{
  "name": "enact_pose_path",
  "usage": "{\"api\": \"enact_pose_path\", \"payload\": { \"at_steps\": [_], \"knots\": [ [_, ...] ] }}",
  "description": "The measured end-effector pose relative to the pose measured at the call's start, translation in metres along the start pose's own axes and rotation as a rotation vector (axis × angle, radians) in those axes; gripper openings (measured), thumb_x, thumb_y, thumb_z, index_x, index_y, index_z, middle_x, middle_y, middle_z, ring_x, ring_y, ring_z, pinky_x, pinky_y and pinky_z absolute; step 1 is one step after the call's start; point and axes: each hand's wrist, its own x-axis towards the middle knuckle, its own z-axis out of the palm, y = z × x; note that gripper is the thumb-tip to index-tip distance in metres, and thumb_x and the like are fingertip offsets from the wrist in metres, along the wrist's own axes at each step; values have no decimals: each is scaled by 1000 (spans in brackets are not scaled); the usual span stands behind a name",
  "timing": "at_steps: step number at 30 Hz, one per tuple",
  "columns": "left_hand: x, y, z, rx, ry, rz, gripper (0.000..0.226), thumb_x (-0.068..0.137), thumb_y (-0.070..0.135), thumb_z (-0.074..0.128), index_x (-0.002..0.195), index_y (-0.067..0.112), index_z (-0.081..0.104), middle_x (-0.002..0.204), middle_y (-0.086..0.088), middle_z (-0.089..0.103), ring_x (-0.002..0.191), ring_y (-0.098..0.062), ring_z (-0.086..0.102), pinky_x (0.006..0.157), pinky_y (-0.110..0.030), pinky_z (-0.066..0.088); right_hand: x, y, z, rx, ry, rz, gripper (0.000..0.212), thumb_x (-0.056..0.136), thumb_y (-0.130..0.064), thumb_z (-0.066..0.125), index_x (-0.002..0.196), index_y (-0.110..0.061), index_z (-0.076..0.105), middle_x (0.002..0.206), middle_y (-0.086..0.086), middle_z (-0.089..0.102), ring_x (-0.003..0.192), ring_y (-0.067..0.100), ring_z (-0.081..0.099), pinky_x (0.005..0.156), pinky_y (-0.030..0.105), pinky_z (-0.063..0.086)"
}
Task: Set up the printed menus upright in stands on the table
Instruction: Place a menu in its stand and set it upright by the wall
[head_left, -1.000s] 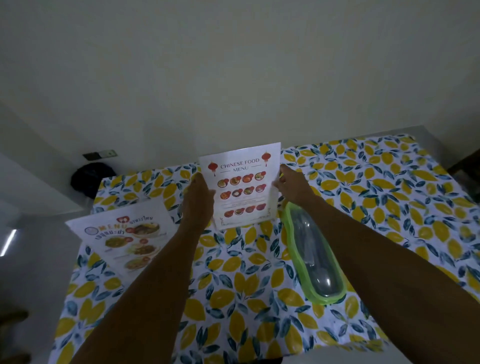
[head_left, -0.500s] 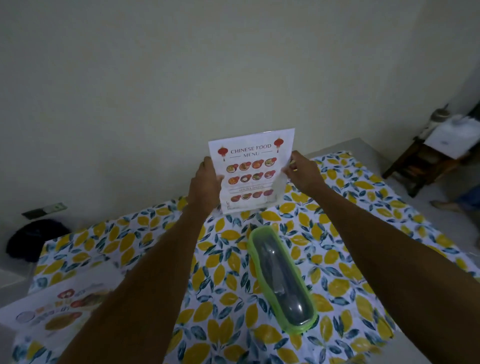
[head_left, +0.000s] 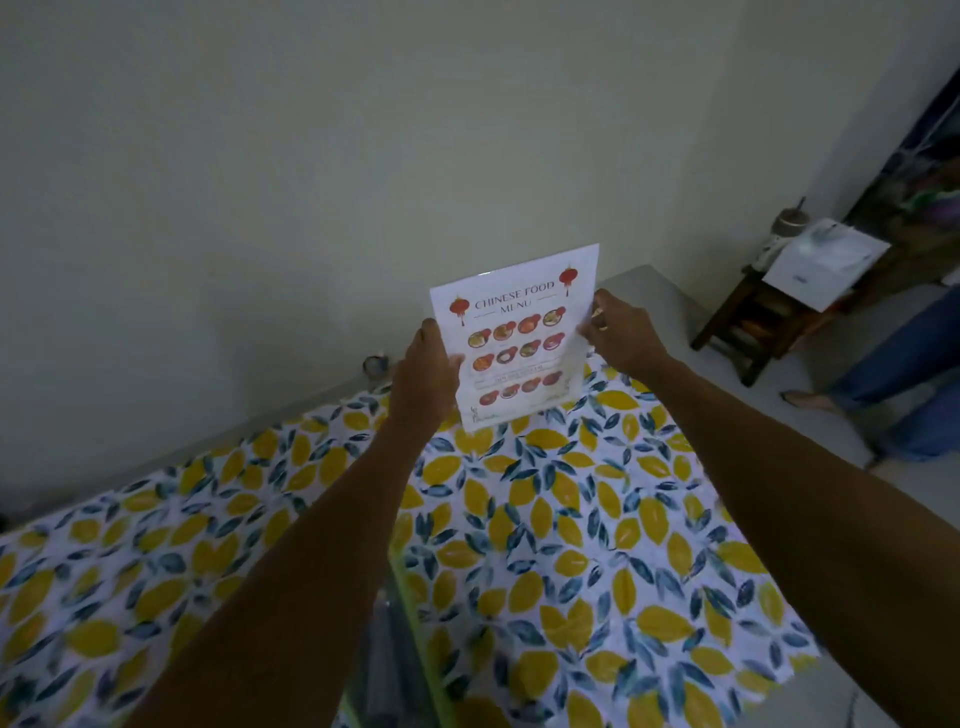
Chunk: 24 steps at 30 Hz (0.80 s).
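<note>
A white printed sheet headed "Chinese Food Menu" (head_left: 519, 332) stands upright near the far edge of the table (head_left: 571, 519), which wears a lemon-leaf cloth. My left hand (head_left: 423, 379) grips the menu's left edge. My right hand (head_left: 621, 332) pinches its right edge, a ring showing on one finger. The sheet's bottom edge meets the cloth; whether a clear stand holds it I cannot tell. The second menu is out of view.
A green-rimmed clear container (head_left: 400, 670) lies at the near edge between my forearms. A small round object (head_left: 375, 365) sits by the wall beyond the table. At right stand a wooden stool (head_left: 753, 322) with a white box (head_left: 826, 262), and a person's legs (head_left: 893, 384).
Both hands carried the menu toward the table's far right end, and my view swung right. The other menu left the frame; the stool and the person's legs came into view.
</note>
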Motion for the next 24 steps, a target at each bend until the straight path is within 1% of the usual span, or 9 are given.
{"api": "enact_pose_path", "payload": {
  "at_steps": [2, 4, 5, 8, 13, 15, 17, 19, 24],
  "knots": [
    [16, 18, 26, 9, -2, -6, 35, 89, 21, 64, 115, 5, 45, 116, -15, 64, 102, -35, 65, 74, -38, 47, 23, 30, -7, -12, -8, 1, 21, 87, -26, 64, 95, -9, 54, 96, 12, 74, 88, 35, 69, 74, 35, 50],
    [29, 31, 48, 56, 7, -4, 37, 90, 24, 63, 117, 6, 46, 116, -15, 64, 104, -35, 64, 77, -39, 45, 44, 55, -10, -17, -8, -17, 21, 87, -25, 65, 95, -8, 55, 95, 12, 74, 87, 34, 69, 72, 34, 50],
    [35, 37, 58, 75, 12, -14, 37, 91, 25, 62, 118, 6, 45, 117, -14, 64, 106, -35, 63, 78, -39, 43, 53, 66, -11, -16, -9, -31, 22, 87, -24, 65, 97, -7, 55, 95, 13, 74, 87, 34, 69, 72, 33, 51],
    [54, 48, 85, 100, 23, -26, 37, 93, 24, 59, 121, 5, 43, 120, -15, 62, 108, -34, 62, 75, -34, 34, 80, 91, -8, -12, -28, -49, 23, 88, -26, 64, 102, -8, 57, 102, 10, 74, 90, 31, 71, 77, 35, 54],
    [83, 54, 115, 30, 13, -44, 38, 93, 21, 58, 124, 4, 43, 121, -17, 59, 108, -35, 61, 76, -37, 42, 119, 120, 3, -5, -46, -53, 25, 87, -27, 62, 105, -10, 57, 105, 10, 73, 91, 32, 70, 83, 43, 56],
    [94, 52, 123, -14, 9, -35, 39, 93, 18, 58, 124, 3, 42, 120, -18, 58, 108, -38, 61, 82, -44, 51, 132, 129, 9, -4, -51, -67, 26, 87, -27, 62, 106, -10, 56, 105, 11, 73, 91, 33, 70, 83, 44, 56],
    [106, 50, 130, -23, 11, -37, 39, 92, 17, 58, 125, 3, 41, 121, -19, 58, 108, -39, 61, 85, -50, 53, 144, 136, 16, 6, -53, -72, 27, 87, -27, 62, 106, -9, 57, 105, 11, 73, 91, 33, 70, 83, 41, 56],
    [116, 50, 137, 2, 16, -42, 39, 92, 18, 58, 125, 3, 42, 122, -19, 58, 108, -39, 61, 84, -49, 53, 154, 142, 22, 14, -53, -71, 27, 86, -26, 63, 106, -9, 57, 106, 12, 73, 93, 32, 70, 84, 38, 53],
    [134, 51, 154, 40, 36, -61, 37, 91, 19, 60, 122, 4, 44, 120, -18, 61, 104, -39, 64, 80, -46, 55, 170, 154, 30, 22, -65, -30, 28, 85, -28, 63, 107, -13, 55, 105, 9, 73, 96, 32, 70, 87, 40, 55]
  ]
}}
